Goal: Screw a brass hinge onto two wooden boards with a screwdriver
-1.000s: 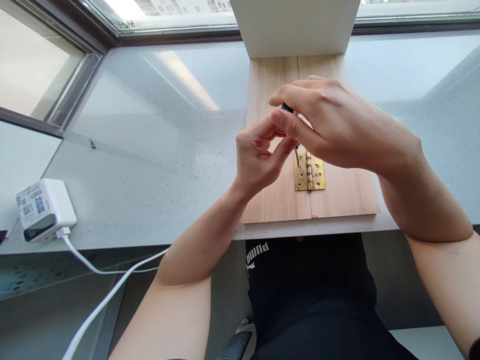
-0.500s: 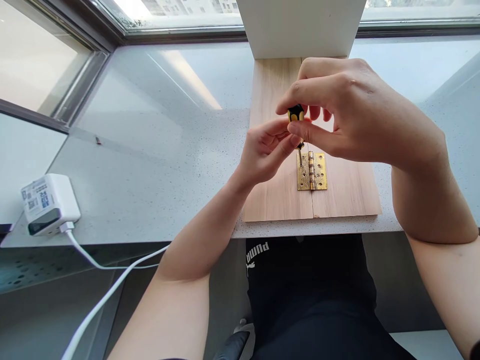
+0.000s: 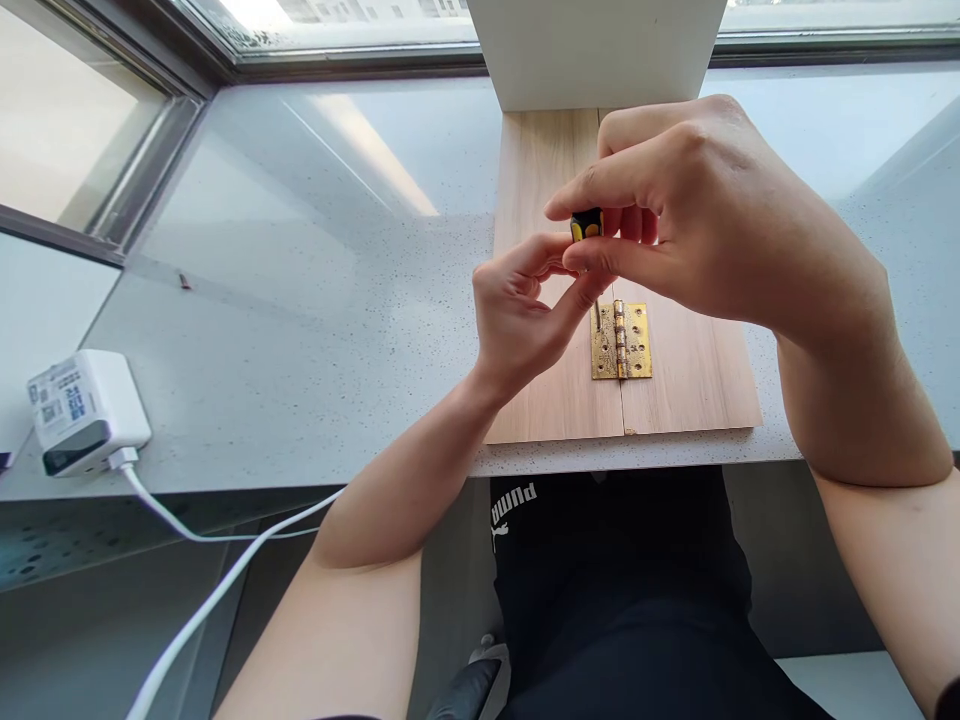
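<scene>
A yellow-and-black screwdriver (image 3: 586, 225) stands nearly upright, its handle pinched between the thumb and fingers of my right hand (image 3: 690, 210). Just below, my left hand (image 3: 532, 300) has its thumb and fingertips closed around the lower part of the screwdriver, which they mostly hide. The thin shaft points down at the left leaf of a worn brass hinge (image 3: 621, 342). That hinge lies flat across the seam between two light wooden boards (image 3: 555, 400). Whether the tip sits in a screw cannot be made out.
A pale panel (image 3: 600, 50) stands upright at the boards' far end. A small screw (image 3: 184, 282) lies on the speckled white counter (image 3: 315, 300) at the left. Nearer is a white device (image 3: 90, 410) with a white cable (image 3: 217, 610) hanging over the edge.
The thumb and fingers of my left hand have closed in around the screwdriver's lower part, hiding more of it. The right hand has turned slightly on the handle. The whole view has shifted a little.
</scene>
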The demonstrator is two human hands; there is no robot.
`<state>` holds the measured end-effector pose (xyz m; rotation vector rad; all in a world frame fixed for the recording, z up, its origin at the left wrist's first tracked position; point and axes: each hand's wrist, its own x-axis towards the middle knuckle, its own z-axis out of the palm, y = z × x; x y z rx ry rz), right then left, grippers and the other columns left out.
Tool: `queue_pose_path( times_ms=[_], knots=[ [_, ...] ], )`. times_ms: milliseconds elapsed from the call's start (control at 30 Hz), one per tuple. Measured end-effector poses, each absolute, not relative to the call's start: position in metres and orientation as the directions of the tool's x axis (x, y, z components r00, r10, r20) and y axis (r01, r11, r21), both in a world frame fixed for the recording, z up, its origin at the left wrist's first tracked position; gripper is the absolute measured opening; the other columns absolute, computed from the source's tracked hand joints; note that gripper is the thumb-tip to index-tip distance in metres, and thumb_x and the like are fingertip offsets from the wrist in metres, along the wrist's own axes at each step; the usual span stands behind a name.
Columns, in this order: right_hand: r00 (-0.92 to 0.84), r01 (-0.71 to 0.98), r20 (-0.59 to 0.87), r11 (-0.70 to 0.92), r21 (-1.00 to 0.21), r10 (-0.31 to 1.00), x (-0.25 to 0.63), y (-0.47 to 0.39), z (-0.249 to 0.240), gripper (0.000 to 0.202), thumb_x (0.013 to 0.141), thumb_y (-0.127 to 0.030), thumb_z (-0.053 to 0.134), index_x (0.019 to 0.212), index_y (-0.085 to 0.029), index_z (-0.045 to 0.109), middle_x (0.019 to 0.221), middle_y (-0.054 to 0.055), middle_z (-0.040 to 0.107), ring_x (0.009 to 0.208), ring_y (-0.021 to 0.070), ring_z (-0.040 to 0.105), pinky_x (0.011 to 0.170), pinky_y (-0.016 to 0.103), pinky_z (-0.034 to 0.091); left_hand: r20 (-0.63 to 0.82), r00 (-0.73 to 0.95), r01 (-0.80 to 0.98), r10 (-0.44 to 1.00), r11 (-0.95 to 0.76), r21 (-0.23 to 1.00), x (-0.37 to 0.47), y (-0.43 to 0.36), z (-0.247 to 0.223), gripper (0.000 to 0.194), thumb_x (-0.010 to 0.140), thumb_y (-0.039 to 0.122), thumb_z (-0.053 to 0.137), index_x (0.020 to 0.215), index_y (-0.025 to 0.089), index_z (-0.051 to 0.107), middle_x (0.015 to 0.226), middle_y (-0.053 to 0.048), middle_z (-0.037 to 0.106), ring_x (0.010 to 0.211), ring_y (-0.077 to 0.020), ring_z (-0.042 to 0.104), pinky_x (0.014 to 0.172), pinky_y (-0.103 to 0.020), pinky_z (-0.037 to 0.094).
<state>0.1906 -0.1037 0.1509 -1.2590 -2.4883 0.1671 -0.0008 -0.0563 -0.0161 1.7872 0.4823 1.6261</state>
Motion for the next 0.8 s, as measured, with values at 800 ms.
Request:
queue_pose_path(
  times_ms=[800],
  knots=[
    [-0.599,0.722,0.259,0.65,-0.235,0.758,0.195,-0.107,0.153,0.036,0.123,-0.028,0.056,0.105,-0.022,0.087,0.094,0.005,0.074,0.091,0.0239,0.068,0.095,0.041,0.056,0.782,0.16,-0.136,0.603,-0.771,0.622,-0.001,-0.042,-0.029,0.044,0.099,0.062,0.108,0.108,0.027,0.083,0.093,0.002,0.082,0.085,-0.0153,0.079,0.074,-0.037,0.067]
  ],
)
